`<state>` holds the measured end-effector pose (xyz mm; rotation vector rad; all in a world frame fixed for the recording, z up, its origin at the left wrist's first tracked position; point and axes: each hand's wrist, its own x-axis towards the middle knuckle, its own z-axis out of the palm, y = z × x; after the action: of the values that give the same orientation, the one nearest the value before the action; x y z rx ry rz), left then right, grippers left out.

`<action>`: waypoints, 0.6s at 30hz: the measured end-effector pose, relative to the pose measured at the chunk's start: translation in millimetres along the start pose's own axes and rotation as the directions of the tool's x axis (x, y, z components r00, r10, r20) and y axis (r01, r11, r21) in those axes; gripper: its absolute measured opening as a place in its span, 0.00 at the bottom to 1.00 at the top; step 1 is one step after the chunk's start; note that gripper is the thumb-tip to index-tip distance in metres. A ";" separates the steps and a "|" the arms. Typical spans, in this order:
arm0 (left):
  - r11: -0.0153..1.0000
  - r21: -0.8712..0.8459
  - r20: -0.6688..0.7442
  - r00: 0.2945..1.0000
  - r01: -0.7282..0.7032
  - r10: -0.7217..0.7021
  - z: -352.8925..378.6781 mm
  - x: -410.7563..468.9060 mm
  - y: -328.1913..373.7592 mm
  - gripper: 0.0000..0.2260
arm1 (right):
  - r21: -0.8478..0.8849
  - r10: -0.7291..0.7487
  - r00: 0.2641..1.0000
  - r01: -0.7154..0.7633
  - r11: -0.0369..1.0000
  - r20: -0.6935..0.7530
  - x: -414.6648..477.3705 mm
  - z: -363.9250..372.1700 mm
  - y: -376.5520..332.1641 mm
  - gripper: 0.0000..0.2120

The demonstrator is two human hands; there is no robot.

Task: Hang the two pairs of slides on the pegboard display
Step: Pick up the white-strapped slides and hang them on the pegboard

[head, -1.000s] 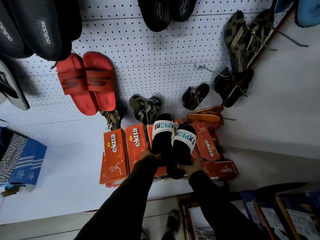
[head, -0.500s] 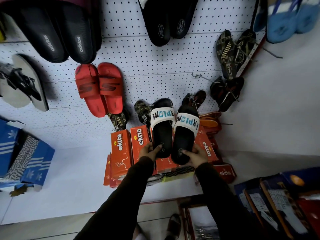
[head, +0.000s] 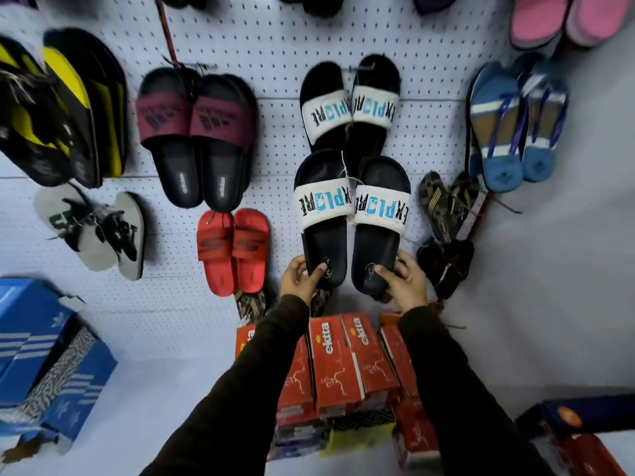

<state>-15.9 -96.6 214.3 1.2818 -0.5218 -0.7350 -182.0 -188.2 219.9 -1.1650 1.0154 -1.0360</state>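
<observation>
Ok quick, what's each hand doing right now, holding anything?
Left hand: closed on the heel of the left slide of the lower pair.
Right hand: closed on the heel of the right slide of that pair.

Red slides (head: 233, 250) hang low on the board, maroon-strapped black slides (head: 197, 139) above them. Blue sandals (head: 515, 128) hang at far right. Orange shoeboxes (head: 338, 364) stand below; blue boxes (head: 44, 359) sit at left.

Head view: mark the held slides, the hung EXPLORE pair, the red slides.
held slides (head: 323, 207): head view, white strap of left slide
hung EXPLORE pair (head: 372, 108): head view, strap of right slide
red slides (head: 220, 266): head view, left slide's footbed
</observation>
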 end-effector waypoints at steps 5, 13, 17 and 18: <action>0.993 -0.036 -0.006 0.994 -0.111 0.111 11.4 13.3 47.5 0.14 | 0.041 -0.122 0.992 0.122 0.992 -0.007 7.0 14.1 -56.1 0.29; 0.964 -0.057 0.016 0.965 -0.261 0.262 35.5 43.0 121.3 0.15 | 0.089 -0.274 0.961 0.271 0.958 0.022 33.1 22.7 -135.5 0.25; 0.956 -0.025 0.026 0.956 -0.293 0.293 51.2 62.3 153.3 0.16 | 0.089 -0.276 0.961 0.274 0.958 0.011 58.3 21.9 -165.2 0.26; 0.959 -0.010 0.021 0.958 -0.285 0.285 54.6 66.8 158.3 0.17 | 0.090 -0.264 0.964 0.262 0.961 0.013 64.6 21.5 -169.6 0.26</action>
<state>21.1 -164.1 377.3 1.1621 -0.7047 -0.5093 -163.0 -263.0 385.6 -1.2607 0.8004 -1.2594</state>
